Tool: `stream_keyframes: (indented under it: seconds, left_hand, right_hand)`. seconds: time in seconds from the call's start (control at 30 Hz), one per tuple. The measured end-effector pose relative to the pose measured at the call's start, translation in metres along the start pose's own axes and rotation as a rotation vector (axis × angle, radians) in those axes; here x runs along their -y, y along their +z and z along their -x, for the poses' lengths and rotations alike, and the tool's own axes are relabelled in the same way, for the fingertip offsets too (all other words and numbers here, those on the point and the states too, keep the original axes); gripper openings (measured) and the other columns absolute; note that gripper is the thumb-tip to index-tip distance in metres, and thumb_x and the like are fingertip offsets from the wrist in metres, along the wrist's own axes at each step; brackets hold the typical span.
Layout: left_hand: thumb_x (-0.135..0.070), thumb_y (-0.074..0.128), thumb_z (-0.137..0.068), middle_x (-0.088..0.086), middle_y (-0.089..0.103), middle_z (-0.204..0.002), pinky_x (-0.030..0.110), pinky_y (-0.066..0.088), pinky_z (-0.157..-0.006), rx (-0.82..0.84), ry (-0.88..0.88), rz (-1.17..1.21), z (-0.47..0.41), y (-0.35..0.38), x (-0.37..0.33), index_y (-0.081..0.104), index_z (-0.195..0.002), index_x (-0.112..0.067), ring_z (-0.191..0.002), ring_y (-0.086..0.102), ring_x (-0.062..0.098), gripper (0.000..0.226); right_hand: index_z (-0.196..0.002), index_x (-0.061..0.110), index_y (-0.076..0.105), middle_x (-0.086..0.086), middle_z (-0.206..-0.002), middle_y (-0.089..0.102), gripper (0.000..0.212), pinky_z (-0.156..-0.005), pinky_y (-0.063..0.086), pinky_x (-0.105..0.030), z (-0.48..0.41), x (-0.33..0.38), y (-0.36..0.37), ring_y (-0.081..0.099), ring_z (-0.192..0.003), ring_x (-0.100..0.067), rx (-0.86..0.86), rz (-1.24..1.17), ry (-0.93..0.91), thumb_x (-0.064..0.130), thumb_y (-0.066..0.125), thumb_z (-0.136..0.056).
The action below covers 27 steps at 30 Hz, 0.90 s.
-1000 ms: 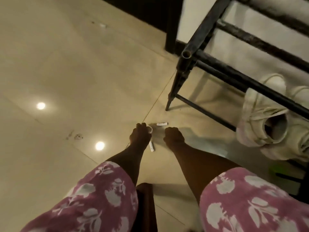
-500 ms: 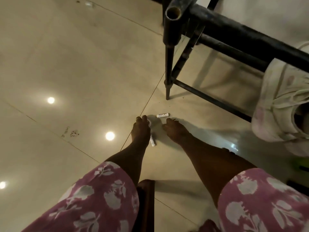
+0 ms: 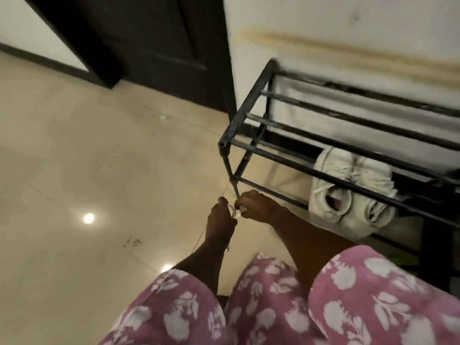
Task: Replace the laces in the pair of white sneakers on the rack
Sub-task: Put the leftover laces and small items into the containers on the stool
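The left hand (image 3: 221, 221) and right hand (image 3: 257, 207) meet low over the floor (image 3: 99, 158), fingers curled on a small white item (image 3: 235, 212) that is too blurred to identify. The white sneakers (image 3: 331, 165) sit on the lower tier of the rack (image 3: 245, 105), to the right and apart from both hands. The rack's corner leg stands just beyond the fingers. Open floor lies to the left. The sneakers lie parallel, with toes toward the wall (image 3: 348, 26).

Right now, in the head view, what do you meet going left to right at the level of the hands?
Light reflection on the floor → left hand → small white piece gripped between both hands → right hand → pair of white sneakers.
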<state>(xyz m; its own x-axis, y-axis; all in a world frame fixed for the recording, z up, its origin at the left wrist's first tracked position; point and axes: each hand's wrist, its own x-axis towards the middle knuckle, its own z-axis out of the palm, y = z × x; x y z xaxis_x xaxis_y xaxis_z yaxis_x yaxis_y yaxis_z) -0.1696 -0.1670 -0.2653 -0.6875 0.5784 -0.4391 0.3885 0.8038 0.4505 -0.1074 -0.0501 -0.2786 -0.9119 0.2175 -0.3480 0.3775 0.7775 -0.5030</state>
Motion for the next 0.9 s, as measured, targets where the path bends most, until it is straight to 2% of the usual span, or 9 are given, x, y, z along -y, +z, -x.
stream_keyframes:
  seconds: [0.13, 0.23, 0.4, 0.53, 0.63, 0.77, 0.9]
  left_hand:
    - [0.0, 0.066, -0.078, 0.014, 0.062, -0.109, 0.028, 0.041, -0.072, -0.066, 0.119, 0.011, 0.04, -0.033, -0.047, 0.048, -0.114, -0.007, -0.103, 0.059, 0.03, 0.042]
    - [-0.005, 0.066, -0.079, 0.013, 0.063, -0.112, 0.032, 0.044, -0.082, -0.106, 0.234, -0.012, 0.073, -0.05, -0.09, 0.053, -0.117, -0.007, -0.108, 0.058, 0.03, 0.041]
    - [-0.009, 0.062, -0.08, 0.015, 0.065, -0.108, 0.032, 0.041, -0.083, -0.181, 0.551, -0.021, 0.125, -0.055, -0.201, 0.057, -0.114, -0.005, -0.105, 0.058, 0.032, 0.035]
    - [-0.008, 0.066, -0.077, 0.015, 0.064, -0.11, 0.031, 0.039, -0.085, -0.139, 0.736, 0.086, 0.175, -0.032, -0.313, 0.055, -0.119, -0.005, -0.107, 0.057, 0.032, 0.043]
    - [-0.007, 0.066, -0.077, 0.015, 0.063, -0.112, 0.03, 0.038, -0.085, -0.093, 0.864, 0.096, 0.205, -0.009, -0.387, 0.055, -0.12, -0.005, -0.107, 0.056, 0.031, 0.044]
    - [-0.019, 0.065, -0.082, 0.013, 0.063, -0.112, 0.034, 0.044, -0.084, 0.0, 1.005, 0.065, 0.232, 0.029, -0.471, 0.056, -0.118, -0.01, -0.106, 0.057, 0.03, 0.038]
    - [-0.026, 0.064, -0.084, 0.012, 0.063, -0.118, 0.034, 0.044, -0.086, 0.069, 1.097, -0.068, 0.238, 0.069, -0.528, 0.055, -0.122, -0.014, -0.109, 0.057, 0.031, 0.04]
  right_hand:
    - [-0.112, 0.007, 0.063, -0.014, -0.114, 0.061, 0.028, -0.09, 0.043, -0.033, 0.064, 0.02, -0.048, 0.056, -0.108, -0.027, -0.147, 0.005, 0.029, 0.009, 0.054, -0.086]
    - [-0.11, 0.005, 0.062, -0.015, -0.111, 0.061, 0.026, -0.086, 0.041, -0.033, 0.124, 0.022, -0.083, 0.055, -0.107, -0.029, -0.278, 0.021, 0.076, 0.007, 0.054, -0.085]
    - [-0.115, 0.005, 0.058, -0.014, -0.118, 0.056, 0.028, -0.09, 0.037, -0.035, 0.232, -0.003, -0.149, 0.052, -0.112, -0.028, -0.526, 0.107, 0.22, 0.009, 0.048, -0.09]
    - [-0.12, 0.003, 0.056, -0.015, -0.123, 0.055, 0.032, -0.093, 0.039, -0.037, 0.328, -0.04, -0.205, 0.051, -0.115, -0.03, -0.755, 0.162, 0.347, 0.006, 0.049, -0.09]
    - [-0.119, 0.0, 0.057, -0.017, -0.121, 0.056, 0.032, -0.091, 0.044, -0.041, 0.393, -0.073, -0.237, 0.055, -0.108, -0.034, -0.883, 0.167, 0.476, 0.001, 0.048, -0.089]
    - [-0.121, 0.003, 0.057, -0.016, -0.122, 0.057, 0.032, -0.092, 0.041, -0.036, 0.469, -0.126, -0.259, 0.055, -0.11, -0.033, -0.977, 0.153, 0.735, 0.005, 0.051, -0.09]
    - [-0.113, 0.003, 0.062, -0.017, -0.112, 0.064, 0.025, -0.091, 0.045, -0.034, 0.515, -0.174, -0.262, 0.06, -0.102, -0.031, -1.028, 0.051, 0.964, 0.015, 0.058, -0.091]
